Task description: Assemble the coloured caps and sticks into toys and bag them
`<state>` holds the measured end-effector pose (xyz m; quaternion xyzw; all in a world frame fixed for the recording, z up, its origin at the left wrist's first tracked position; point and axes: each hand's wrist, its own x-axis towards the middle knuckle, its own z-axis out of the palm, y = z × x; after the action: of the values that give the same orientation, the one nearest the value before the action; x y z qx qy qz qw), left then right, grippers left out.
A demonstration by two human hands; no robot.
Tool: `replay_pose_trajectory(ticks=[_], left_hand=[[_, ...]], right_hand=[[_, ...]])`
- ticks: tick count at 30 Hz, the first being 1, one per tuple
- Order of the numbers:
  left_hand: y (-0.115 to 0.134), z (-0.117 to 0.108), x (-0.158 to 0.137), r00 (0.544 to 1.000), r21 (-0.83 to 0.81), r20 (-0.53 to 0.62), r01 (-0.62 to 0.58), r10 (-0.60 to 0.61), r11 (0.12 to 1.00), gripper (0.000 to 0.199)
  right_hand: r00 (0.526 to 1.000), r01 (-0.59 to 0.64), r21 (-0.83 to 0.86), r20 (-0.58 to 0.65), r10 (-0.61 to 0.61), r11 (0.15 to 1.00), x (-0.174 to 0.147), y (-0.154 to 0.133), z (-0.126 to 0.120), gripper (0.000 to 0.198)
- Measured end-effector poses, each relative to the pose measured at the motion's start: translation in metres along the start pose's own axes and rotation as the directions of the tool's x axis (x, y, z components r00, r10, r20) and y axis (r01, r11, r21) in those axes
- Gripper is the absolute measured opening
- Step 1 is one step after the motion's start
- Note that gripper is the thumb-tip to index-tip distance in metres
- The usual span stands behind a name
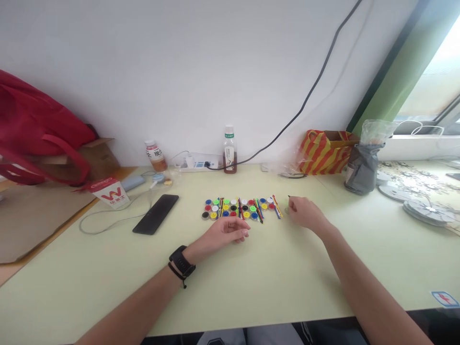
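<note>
Small round coloured pieces [233, 208], like caps or discs in red, blue, yellow, green, white and black, lie in short rows on the table. Thin coloured sticks [276, 207] lie between and beside these groups. My left hand [230, 231] rests just in front of the rows, fingers loosely curled and thumb apart, with nothing visible in it. To the right of the rows, my right hand [304, 212] has its fingers pinched together. A small dark tip [289, 196] pokes out at those fingers; the rest of it is hidden.
A black phone [155, 214], a cable and a red-and-white box [109, 193] lie left. Behind stand two bottles [230, 151] [155, 156] and a power strip [201, 162]. Right are a striped bag [325, 152], a grey bag [362, 167] and grey discs [429, 212].
</note>
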<state>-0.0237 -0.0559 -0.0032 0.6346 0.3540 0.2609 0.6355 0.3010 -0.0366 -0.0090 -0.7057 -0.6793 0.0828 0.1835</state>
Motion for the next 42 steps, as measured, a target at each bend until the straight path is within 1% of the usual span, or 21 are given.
replay_pose_trajectory(ticks=[1, 3, 6, 9, 13, 16, 17, 18, 20, 22, 24, 27, 30, 35, 39, 42], left_hand=[[-0.001, 0.0, 0.0, 1.0, -0.001, 0.001, 0.003, -0.003, 1.0, 0.03], [-0.002, -0.001, 0.0, 1.0, -0.005, 0.003, 0.008, -0.008, 1.0, 0.03], [-0.003, -0.001, 0.0, 1.0, 0.002, 0.01, 0.009, -0.009, 1.0, 0.029], [-0.002, -0.001, -0.001, 1.0, 0.012, 0.02, 0.011, -0.011, 1.0, 0.03], [-0.002, -0.001, -0.001, 1.0, 0.015, 0.018, 0.012, -0.013, 1.0, 0.031], [0.0, -0.001, -0.001, 1.0, 0.022, 0.017, 0.013, -0.014, 1.0, 0.032], [0.001, -0.001, -0.002, 1.0, 0.024, 0.017, 0.017, -0.018, 1.0, 0.032], [0.002, 0.0, -0.002, 1.0, 0.025, 0.017, 0.022, -0.023, 0.999, 0.033], [0.004, 0.0, -0.003, 0.999, 0.03, 0.017, 0.036, -0.036, 0.999, 0.033], [0.006, 0.001, -0.004, 0.999, 0.042, 0.019, 0.041, -0.042, 0.998, 0.033], [0.008, 0.001, -0.005, 0.999, 0.058, 0.019, 0.035, -0.036, 0.998, 0.032], [0.009, 0.001, -0.005, 1.0, 0.08, 0.019, 0.022, -0.024, 0.997, 0.033], [0.009, 0.001, -0.005, 0.999, 0.1, 0.032, 0.017, -0.02, 0.995, 0.034], [0.011, 0.001, -0.006, 0.999, 0.113, 0.037, 0.015, -0.019, 0.993, 0.034], [0.012, 0.002, -0.006, 0.999, 0.121, 0.035, 0.002, -0.006, 0.993, 0.034], [0.012, 0.002, -0.006, 0.999, 0.126, 0.036, -0.005, 0.001, 0.992, 0.034]], right_hand=[[0.999, -0.007, -0.016, 0.042, 0.008, 1.0, 0.0, 0.002, 0.001, 0.023], [0.996, -0.012, -0.031, 0.088, 0.015, 0.999, 0.0, 0.004, 0.002, 0.021], [0.994, -0.046, -0.038, 0.099, 0.049, 0.998, 0.001, 0.004, 0.003, 0.018], [0.993, -0.102, -0.047, 0.058, 0.104, 0.994, 0.005, 0.008, 0.006, 0.018], [0.978, -0.201, -0.081, -0.066, 0.196, 0.976, 0.013, 0.021, 0.008, 0.017], [0.967, -0.237, -0.081, -0.121, 0.226, 0.968, 0.018, 0.029, 0.006, 0.01], [0.967, -0.227, -0.081, -0.141, 0.214, 0.971, 0.019, 0.029, 0.006, 0.007], [0.97, -0.198, -0.08, -0.16, 0.183, 0.977, 0.019, 0.028, 0.006, 0.009], [0.983, -0.081, -0.064, -0.173, 0.068, 0.995, 0.018, 0.023, 0.009, 0.017], [0.987, 0.058, -0.036, -0.149, -0.062, 0.998, 0.017, 0.013, 0.014, 0.018], [0.985, 0.135, -0.014, -0.105, -0.136, 0.991, 0.016, 0.005, 0.02, 0.019], [0.985, 0.157, -0.02, -0.064, -0.158, 0.987, 0.017, -0.002, 0.027, 0.023], [0.985, 0.162, -0.02, -0.052, -0.163, 0.987, 0.019, -0.001, 0.031, 0.02], [0.984, 0.17, -0.026, -0.053, -0.171, 0.985, 0.021, 0.003, 0.032, 0.017], [0.98, 0.186, -0.004, -0.07, -0.185, 0.983, 0.021, 0.002, 0.032, 0.016], [0.977, 0.203, 0.002, -0.06, -0.203, 0.979, 0.02, 0.0, 0.031, 0.016]])
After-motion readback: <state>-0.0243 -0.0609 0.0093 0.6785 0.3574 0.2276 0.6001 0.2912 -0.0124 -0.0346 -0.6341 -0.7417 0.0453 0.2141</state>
